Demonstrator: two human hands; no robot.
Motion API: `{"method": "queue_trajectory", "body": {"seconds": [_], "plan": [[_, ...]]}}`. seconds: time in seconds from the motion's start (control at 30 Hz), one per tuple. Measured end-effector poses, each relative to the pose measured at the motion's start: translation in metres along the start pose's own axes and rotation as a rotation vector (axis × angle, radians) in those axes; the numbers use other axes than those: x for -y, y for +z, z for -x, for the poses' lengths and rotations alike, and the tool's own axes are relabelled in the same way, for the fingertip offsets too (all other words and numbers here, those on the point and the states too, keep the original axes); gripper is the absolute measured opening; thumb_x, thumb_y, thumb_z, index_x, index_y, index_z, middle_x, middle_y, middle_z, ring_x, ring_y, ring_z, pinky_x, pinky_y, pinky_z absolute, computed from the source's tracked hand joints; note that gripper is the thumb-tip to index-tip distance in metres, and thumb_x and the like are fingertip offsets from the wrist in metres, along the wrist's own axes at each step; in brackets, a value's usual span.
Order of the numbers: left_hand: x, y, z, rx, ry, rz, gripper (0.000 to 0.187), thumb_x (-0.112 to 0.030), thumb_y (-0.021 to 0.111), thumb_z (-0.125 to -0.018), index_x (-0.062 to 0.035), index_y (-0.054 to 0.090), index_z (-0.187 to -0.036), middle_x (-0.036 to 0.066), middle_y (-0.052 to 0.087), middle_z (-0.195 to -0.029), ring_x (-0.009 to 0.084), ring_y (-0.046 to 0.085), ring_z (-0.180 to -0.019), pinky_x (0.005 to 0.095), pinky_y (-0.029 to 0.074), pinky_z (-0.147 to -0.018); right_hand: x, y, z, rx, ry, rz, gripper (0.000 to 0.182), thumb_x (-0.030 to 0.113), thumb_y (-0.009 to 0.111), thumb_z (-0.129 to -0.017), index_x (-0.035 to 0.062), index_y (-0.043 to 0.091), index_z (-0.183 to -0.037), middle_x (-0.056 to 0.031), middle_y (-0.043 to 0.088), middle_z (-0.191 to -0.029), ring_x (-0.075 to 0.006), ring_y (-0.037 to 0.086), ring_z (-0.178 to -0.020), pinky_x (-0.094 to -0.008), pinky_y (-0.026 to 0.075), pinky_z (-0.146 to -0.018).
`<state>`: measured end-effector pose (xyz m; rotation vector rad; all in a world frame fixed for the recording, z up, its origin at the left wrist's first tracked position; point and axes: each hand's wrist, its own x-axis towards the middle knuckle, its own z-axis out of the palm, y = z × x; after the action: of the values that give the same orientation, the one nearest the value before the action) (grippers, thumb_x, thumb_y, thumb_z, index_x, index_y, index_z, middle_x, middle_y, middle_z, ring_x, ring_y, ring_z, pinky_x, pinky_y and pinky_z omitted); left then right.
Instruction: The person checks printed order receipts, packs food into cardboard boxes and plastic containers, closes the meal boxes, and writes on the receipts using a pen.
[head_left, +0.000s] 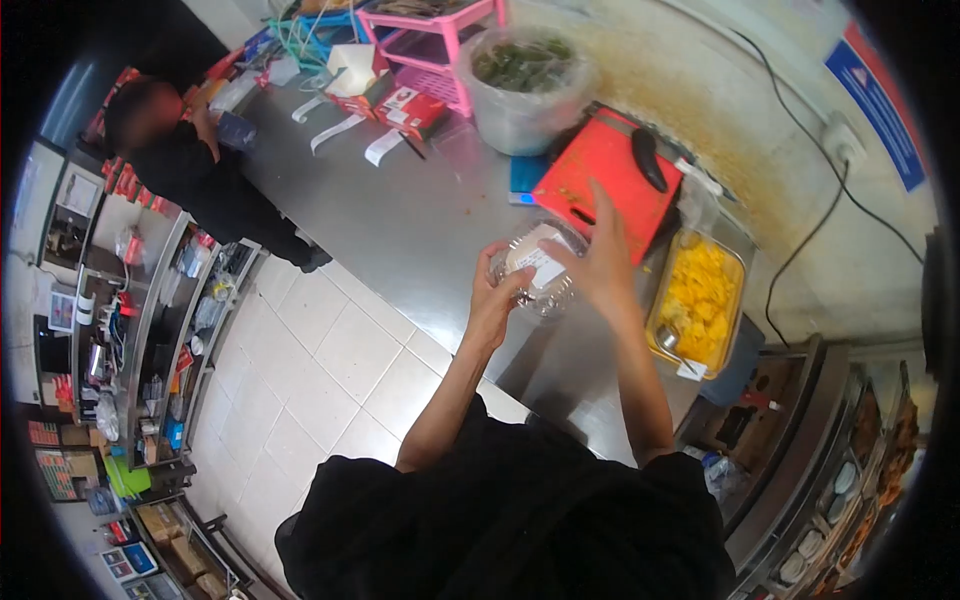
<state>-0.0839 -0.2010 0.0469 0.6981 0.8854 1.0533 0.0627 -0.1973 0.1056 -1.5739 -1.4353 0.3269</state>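
Note:
A round clear plastic container (561, 300) with a white printed label (540, 266) on its top is held above the steel counter. My left hand (492, 303) grips its near left side, with the thumb on the edge of the label. Over the container's right side, my right hand (606, 268) has its fingers stretched out and apart, the thumb end touching or very near the label. Just beyond that hand lies a red cutting board (590, 165) with a black-handled tool (648, 160) on it.
A tray of yellow food pieces (700, 300) with a metal scoop (668, 337) stands right. Further back are a tub of green leaves (525, 85), a blue scale (525, 180), a pink rack (440, 80) and red boxes (410, 110). A person in black (190, 170) stands at the far left.

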Motion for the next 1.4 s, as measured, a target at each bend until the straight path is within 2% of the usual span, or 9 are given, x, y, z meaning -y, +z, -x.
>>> {"method": "queue_trajectory", "body": {"seconds": [0.2,0.37,0.57,0.67,0.77,0.9,1.1,1.2,1.4], "plan": [[-0.057,-0.105,-0.076,0.147,-0.038,-0.087,0.062,-0.011,0.068,-0.074,-0.0130,0.035,-0.126,0.009,0.056,-0.094,0.0176,0.054,-0.091,0.0248,0.045,-0.074,-0.022,0.100,-0.058,0.827,0.507,-0.660,0.061,0.029,0.069,-0.076,0.0046,0.041,-0.124,-0.0079,0.052,-0.110,-0.0182,0.051,-0.102,-0.0289,0.043,-0.084],[-0.088,-0.213,-0.144,-0.088,0.005,-0.137,0.061,-0.048,0.044,-0.088,-0.0125,0.022,-0.133,0.014,0.036,-0.130,0.0283,0.045,-0.111,0.0455,0.043,-0.085,-0.023,0.247,-0.112,0.627,0.876,-0.871,0.045,0.028,0.064,-0.079,0.0084,0.048,-0.117,-0.0053,0.056,-0.102,-0.0145,0.055,-0.093,-0.0268,0.047,-0.071],[-0.138,-0.300,-0.165,-0.303,0.094,-0.089,0.053,-0.039,0.044,-0.091,-0.0072,0.029,-0.130,0.017,0.037,-0.129,0.0285,0.044,-0.112,0.0444,0.046,-0.084,-0.065,0.417,-0.243,0.417,0.650,-0.942,0.037,0.031,0.066,-0.077,0.0090,0.055,-0.105,-0.0031,0.059,-0.096,-0.0132,0.058,-0.074,-0.0278,0.051,-0.057],[-0.134,-0.337,-0.160,-0.383,0.022,-0.105,0.052,-0.038,0.043,-0.091,-0.0035,0.031,-0.128,0.017,0.038,-0.128,0.0290,0.044,-0.113,0.0443,0.047,-0.084,-0.060,0.477,-0.285,-0.054,0.756,-0.847,0.040,0.030,0.069,-0.074,0.0105,0.057,-0.106,-0.0037,0.059,-0.088,-0.0156,0.057,-0.068,-0.0293,0.051,-0.053],[-0.126,-0.366,-0.152,-0.425,-0.034,-0.082,0.051,-0.039,0.044,-0.091,-0.0033,0.034,-0.125,0.017,0.041,-0.125,0.0292,0.045,-0.111,0.0452,0.046,-0.084,-0.108,0.522,-0.319,-0.108,0.601,-0.533,0.054,0.036,0.072,-0.068,0.0086,0.056,-0.111,-0.0103,0.059,-0.097,-0.0203,0.055,-0.089,-0.0328,0.048,-0.068],[-0.121,-0.393,-0.153,-0.467,-0.098,-0.069,0.049,-0.039,0.047,-0.090,-0.0034,0.036,-0.122,0.015,0.044,-0.123,0.0284,0.046,-0.109,0.0446,0.046,-0.083,-0.100,0.522,-0.324,-0.093,0.576,-0.362,0.073,0.041,0.075,-0.064,0.0015,0.045,-0.117,-0.0120,0.059,-0.099,-0.0203,0.060,-0.081,-0.0313,0.051,-0.048],[-0.131,-0.417,-0.181,-0.514,-0.073,-0.127,0.039,-0.036,0.049,-0.089,-0.0064,0.044,-0.114,0.012,0.052,-0.115,0.0240,0.053,-0.100,0.0380,0.047,-0.079,-0.043,0.490,-0.316,-0.065,0.793,0.233,0.086,0.059,0.062,-0.065,-0.0056,0.039,-0.116,-0.0216,0.052,-0.111,-0.0311,0.048,-0.108,-0.0410,0.041,-0.088],[-0.134,-0.439,-0.187,-0.592,0.032,-0.179,0.033,-0.033,0.050,-0.088,-0.0078,0.048,-0.109,0.010,0.056,-0.110,0.0212,0.058,-0.089,0.0343,0.048,-0.073,-0.068,0.498,-0.302,-0.416,0.456,0.259,0.066,0.051,0.062,-0.072,-0.0029,0.045,-0.107,-0.0197,0.054,-0.106,-0.0290,0.051,-0.103,-0.0401,0.040,-0.087],[-0.079,-0.533,-0.154,-1.072,0.099,-0.251,0.025,-0.027,0.051,-0.088,-0.0074,0.048,-0.103,0.008,0.058,-0.097,0.0198,0.059,-0.079,0.0314,0.049,-0.060,-0.021,0.444,-0.150,-0.125,0.417,-0.238,0.021,0.022,0.053,-0.086,0.0013,0.052,-0.092,-0.0122,0.056,-0.082,-0.0227,0.054,-0.076,-0.0338,0.042,-0.069]]}}
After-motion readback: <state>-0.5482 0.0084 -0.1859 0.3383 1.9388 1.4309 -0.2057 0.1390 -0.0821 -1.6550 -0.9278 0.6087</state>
